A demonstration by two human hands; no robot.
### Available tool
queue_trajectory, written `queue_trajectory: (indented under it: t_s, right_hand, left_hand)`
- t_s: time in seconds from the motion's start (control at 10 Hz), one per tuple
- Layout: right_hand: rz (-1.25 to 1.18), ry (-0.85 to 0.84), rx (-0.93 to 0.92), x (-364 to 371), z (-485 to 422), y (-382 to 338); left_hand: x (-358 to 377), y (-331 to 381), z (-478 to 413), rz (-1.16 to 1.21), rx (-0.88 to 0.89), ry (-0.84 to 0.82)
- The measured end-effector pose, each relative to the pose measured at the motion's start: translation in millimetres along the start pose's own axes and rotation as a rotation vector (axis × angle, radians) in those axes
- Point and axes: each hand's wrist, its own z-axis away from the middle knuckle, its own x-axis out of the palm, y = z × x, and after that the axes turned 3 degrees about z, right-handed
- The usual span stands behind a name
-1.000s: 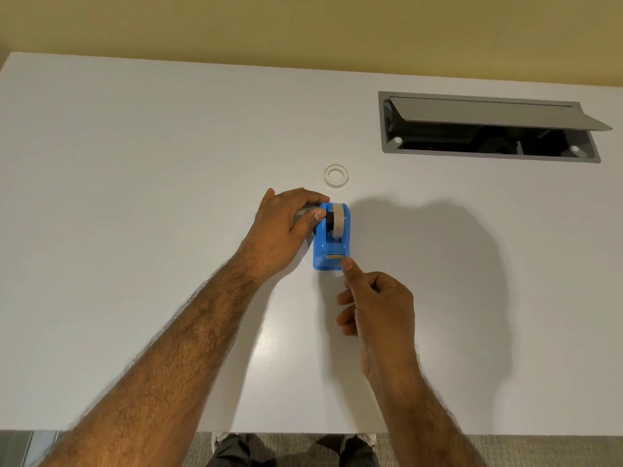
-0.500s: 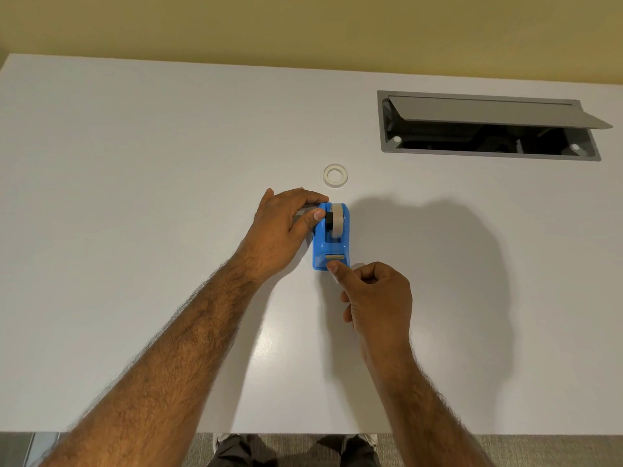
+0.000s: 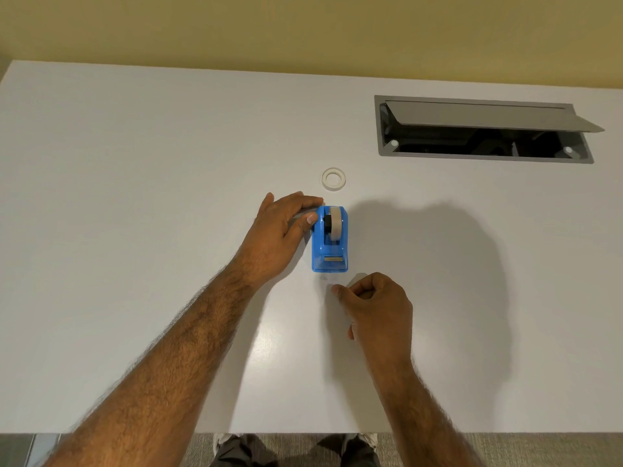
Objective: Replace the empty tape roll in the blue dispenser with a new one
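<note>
Back comes the right hand (image 3: pixel 374 305). 0.5 s ago its fingertips were at the cutter end of the blue dispenser (image 3: pixel 329 246), and now it sits nearer our edge of the table (image 3: pixel 135 197), clear of the plastic. Nothing else has shifted: the left hand (image 3: pixel 283 230) is in the same spot and the dispenser is where it was.

So where are we? The dispenser stands mid-table, cutter toward us, with the new roll (image 3: pixel 335 224) seated on its black hub. The empty core (image 3: pixel 333 179) lies flat just beyond it, apart from both hands. The left hand grips the dispenser's far left corner, fingers wrapped over the back, thumb pressed on the side wall. The right hand is curled tight, thumb tip against forefinger like a pinch. Whether clear tape is caught there we cannot tell; we see only a faint smear between cutter and fingertip.

Now the risks, as we judge them. If tape is in that pinch and not yet torn, a further pull could drag the light dispenser forward, or tip it if the left hand eases off. Pull at an angle and the strip may slip off the cutter, snap back onto the roll and bury its end. And if the hub is not fully seated, a tug could pop the roll out.
</note>
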Motion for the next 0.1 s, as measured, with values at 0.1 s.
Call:
queue_trajectory:
  t_s: [0.1]
  right_hand:
    - [0.039, -0.004, 0.001, -4.9, 7.5, 5.5]
  left_hand:
    - [-2.7, -5.9, 6.6, 0.048, 0.0, 0.032]
